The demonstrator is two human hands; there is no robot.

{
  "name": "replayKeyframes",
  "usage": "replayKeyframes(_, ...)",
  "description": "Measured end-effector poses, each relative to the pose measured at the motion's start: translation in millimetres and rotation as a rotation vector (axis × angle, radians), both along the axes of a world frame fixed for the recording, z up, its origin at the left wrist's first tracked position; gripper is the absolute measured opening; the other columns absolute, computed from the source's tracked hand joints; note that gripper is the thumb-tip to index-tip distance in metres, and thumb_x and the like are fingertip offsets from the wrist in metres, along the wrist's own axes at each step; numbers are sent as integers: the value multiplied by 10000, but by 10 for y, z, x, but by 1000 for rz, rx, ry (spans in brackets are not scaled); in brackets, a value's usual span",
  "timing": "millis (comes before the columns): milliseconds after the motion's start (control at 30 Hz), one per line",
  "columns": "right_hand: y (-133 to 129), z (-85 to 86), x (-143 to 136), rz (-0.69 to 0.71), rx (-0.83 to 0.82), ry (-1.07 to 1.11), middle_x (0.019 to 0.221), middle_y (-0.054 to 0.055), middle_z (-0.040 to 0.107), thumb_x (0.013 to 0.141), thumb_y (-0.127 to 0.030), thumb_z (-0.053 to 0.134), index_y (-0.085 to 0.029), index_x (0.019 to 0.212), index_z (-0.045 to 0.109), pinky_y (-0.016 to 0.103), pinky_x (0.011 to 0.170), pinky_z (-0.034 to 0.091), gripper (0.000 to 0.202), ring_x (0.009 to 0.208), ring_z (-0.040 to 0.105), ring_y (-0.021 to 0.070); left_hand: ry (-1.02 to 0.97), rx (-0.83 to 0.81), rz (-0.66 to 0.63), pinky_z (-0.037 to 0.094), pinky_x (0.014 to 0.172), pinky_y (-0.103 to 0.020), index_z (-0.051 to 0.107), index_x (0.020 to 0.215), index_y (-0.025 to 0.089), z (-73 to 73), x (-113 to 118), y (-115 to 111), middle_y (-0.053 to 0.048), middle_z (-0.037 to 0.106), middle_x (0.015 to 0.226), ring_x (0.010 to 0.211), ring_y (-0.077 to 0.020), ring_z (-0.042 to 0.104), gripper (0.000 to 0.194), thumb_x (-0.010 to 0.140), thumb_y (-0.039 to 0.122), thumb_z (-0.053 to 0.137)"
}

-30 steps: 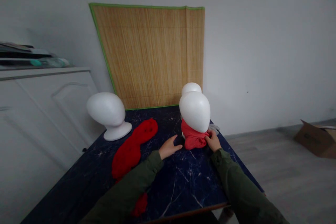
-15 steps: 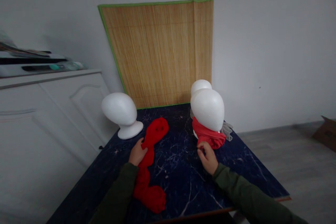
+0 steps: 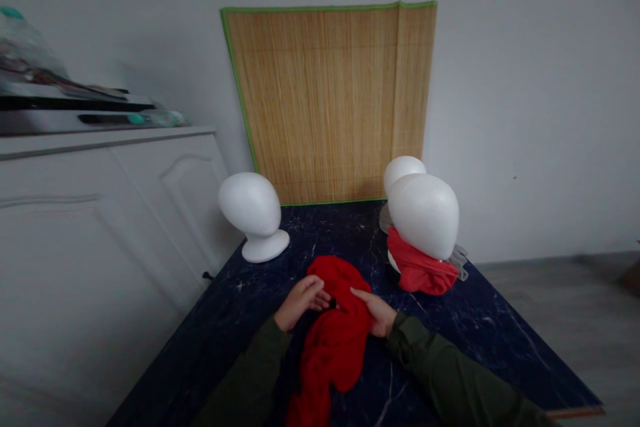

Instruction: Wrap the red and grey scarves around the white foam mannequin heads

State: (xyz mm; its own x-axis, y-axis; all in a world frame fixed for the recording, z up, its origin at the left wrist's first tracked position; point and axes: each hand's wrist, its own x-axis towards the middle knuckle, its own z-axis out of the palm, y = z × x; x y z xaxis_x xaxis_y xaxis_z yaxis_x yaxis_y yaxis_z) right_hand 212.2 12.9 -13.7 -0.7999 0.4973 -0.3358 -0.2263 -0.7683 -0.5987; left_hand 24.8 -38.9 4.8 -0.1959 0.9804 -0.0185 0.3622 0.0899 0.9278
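Observation:
A bright red knitted cloth [image 3: 340, 340] lies bunched on the dark blue marbled table [image 3: 430, 360], one end trailing toward the front edge. My right hand [image 3: 375, 312] grips its right side, thumb on top. At its left side is my left hand [image 3: 303, 301], fingers apart and curved beside the cloth, holding nothing that I can see. A small dark spot shows on the cloth between the hands. On the right, a white foam head [image 3: 425, 213] has a lighter red cloth [image 3: 423, 267] round its neck.
Another white foam head [image 3: 253, 207] stands at the back left, and a third [image 3: 404, 168] is partly hidden behind the right one, with grey cloth [image 3: 459, 261] nearby. A bamboo mat [image 3: 330, 107] hangs on the wall. A white cabinet [image 3: 115, 213] borders the table's left.
My right hand has left the cloth at the foam head and now holds the bright red cloth. That cloth has moved right and is more bunched. My left hand has loosened its hold. The view has shifted left.

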Motion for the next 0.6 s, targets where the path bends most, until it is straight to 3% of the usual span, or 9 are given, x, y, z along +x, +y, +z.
replayKeyframes(100, -14, -14, 51, -67, -55, -89, 671, 36, 658, 833, -312, 463, -100, 857, 607, 237, 739, 444, 257, 603, 610, 119, 172, 127, 426, 455, 786, -355, 528, 928, 125, 19, -478, 159, -140, 628, 932, 867, -224, 611, 383, 752, 456, 451)
replayKeyframes(167, -17, 2, 66, -70, -69, -99, 643, 21, 654, 827, -321, 468, -114, 849, 603, 225, 654, 455, 248, 554, 596, 114, 247, 188, 618, 337, 949, -407, 448, 1102, 99, 33, -766, 243, -194, 497, 1179, 1132, -280, 456, 492, 725, 412, 493)
replayKeyframes(233, -21, 25, 65, -71, -71, -116, 565, -1, 628, 827, -331, 469, -121, 803, 600, 200, 555, 441, 249, 458, 553, 96, 315, 233, 757, 211, 1022, -446, 350, 1217, 78, 46, -976, 311, -218, 356, 1307, 1254, -318, 280, 642, 694, 402, 535)
replayKeyframes(300, -27, 43, 56, -60, -62, -123, 532, -8, 612, 829, -323, 465, -119, 790, 599, 194, 532, 437, 247, 431, 539, 91, 421, 266, 851, 177, 1024, -478, 302, 1259, 66, 48, -1098, 388, -227, 338, 1316, 1257, -344, 256, 735, 677, 436, 557)
replayKeyframes(433, -23, 29, 35, 10, 5, -106, 687, 48, 666, 805, -273, 493, -90, 911, 599, 241, 679, 469, 237, 625, 627, 133, 636, 290, 992, 231, 979, -526, 256, 1286, 37, 8, -1185, 613, -253, 391, 1266, 1205, -370, 330, 891, 634, 554, 577)
replayKeyframes(600, 38, -70, 17, 46, 115, -169, 762, 79, 676, 631, -284, 678, -86, 942, 602, 315, 770, 458, 376, 695, 639, 176, 626, 274, 1042, 238, 960, -565, 188, 1315, 39, -1, -1306, 828, -276, 363, 1290, 1212, -387, 322, 1011, 584, 607, 594)
